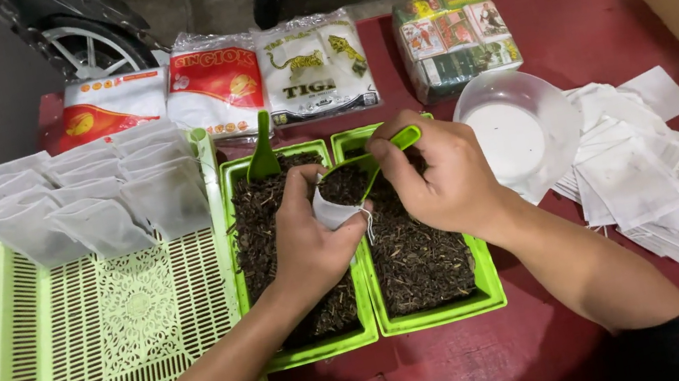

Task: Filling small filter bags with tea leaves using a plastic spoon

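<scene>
Red tabletop (498,348) as work surface. Small white filter bag (334,210) pinched open by left hand (307,243) fingers. Green plastic scoop (371,157) gripped in closed right hand (439,173), tipped at bag mouth. Dark loose tea held in two green trays (436,313) beneath. Filled bags (87,207) stacked on perforated green basket tray (108,352); flat empty bags (644,174) piled rightward.

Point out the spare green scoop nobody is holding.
The spare green scoop stands stuck in the dark leaves at the far end of the left green tray, just beyond the left hand.
</scene>
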